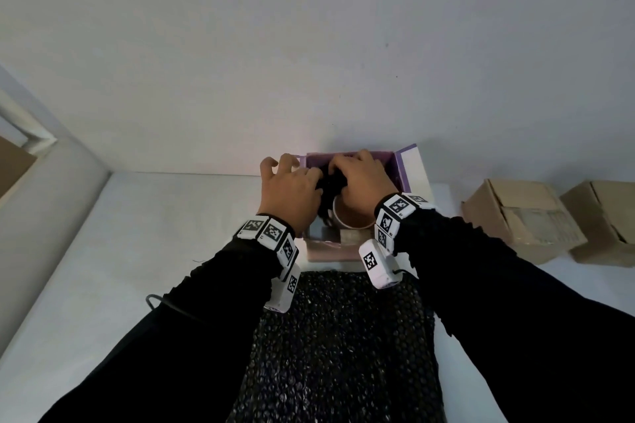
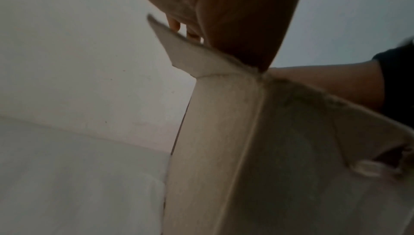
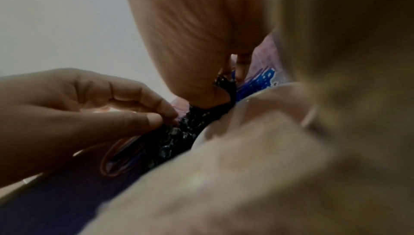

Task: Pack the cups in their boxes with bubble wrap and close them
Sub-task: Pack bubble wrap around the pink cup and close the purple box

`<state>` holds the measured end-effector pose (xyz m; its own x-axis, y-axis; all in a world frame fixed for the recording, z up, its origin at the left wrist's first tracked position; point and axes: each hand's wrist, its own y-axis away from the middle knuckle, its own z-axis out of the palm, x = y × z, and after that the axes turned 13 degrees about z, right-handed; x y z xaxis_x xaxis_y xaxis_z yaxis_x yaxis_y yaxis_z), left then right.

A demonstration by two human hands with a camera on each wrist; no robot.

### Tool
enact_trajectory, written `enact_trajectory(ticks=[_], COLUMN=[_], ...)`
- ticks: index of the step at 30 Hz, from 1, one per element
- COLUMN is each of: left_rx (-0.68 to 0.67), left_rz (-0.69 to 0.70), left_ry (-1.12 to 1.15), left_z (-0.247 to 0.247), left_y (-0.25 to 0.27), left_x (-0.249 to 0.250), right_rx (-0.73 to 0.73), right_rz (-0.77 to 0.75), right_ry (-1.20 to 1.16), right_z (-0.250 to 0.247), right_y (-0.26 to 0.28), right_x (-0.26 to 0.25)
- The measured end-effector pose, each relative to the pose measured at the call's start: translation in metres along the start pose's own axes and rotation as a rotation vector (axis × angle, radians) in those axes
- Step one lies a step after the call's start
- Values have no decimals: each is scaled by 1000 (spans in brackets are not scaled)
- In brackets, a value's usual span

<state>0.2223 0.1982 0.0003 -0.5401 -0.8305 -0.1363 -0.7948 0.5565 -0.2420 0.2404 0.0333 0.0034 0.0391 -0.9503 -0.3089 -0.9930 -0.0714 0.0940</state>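
While both hands work inside the open purple box (image 1: 400, 170) at the far middle of the table (image 1: 144, 233), the cup (image 1: 354, 215) sits in its near half, rim up and mostly bare. The left hand (image 1: 292, 189) curls its thumb and fingers onto a bunch of black bubble wrap (image 3: 177, 136) just left of the cup — the right wrist view shows that pinch plainly. The right hand (image 1: 362, 178) reaches over the cup with fingers bent down into the far part of the box; it seems to press or grip the same wrap, but I cannot tell whether it truly clamps on it.

What could go wrong from here is mostly about the wrap. Bunched on one side only, it may leave the cup's right wall touching cardboard, so the cup could knock against the box once it is shut. If the wad rides too high, the flaps (image 2: 186, 49) may not fold flat and could spring back open. Pushing hard with both hands in a tight space might tip the cup or bow the box walls — thin card creases easily.

A large sheet of bubble wrap (image 1: 343, 336) lies flat on the near side, between the forearms, and two brown cardboard boxes (image 1: 522, 220) stand well apart to the right.
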Motion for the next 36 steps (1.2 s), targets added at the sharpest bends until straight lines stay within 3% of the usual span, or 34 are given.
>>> enact_trajectory(ticks=[6,12,18,20,23,26,32,34,36], left_rx=[-3,-93,-213,-198,-175,-92,121,208,190], left_rz=[-18,14,72,79,73,101,102,100,112], left_ry=[-124,-130,-100,-78,-27,15,117,160,201], left_z=[4,1,-4,-5,-7,-13,-25,-24,-19], left_y=[2,1,12,18,29,44,89,108,129], left_x=[6,12,12,14,18,24,44,54,64], right_rx=[184,156,13,-10,14,80,129,240,349], right_rz=[74,75,108,135,146,96,-159,-162,-142], right_ry=[-135,-244,156,246,199,63,-382,-399,-371], right_z=[6,9,11,11,4,-6,4,19,40], right_y=[5,6,14,20,31,50,123,154,180], right_x=[5,9,13,11,8,5,5,6,11])
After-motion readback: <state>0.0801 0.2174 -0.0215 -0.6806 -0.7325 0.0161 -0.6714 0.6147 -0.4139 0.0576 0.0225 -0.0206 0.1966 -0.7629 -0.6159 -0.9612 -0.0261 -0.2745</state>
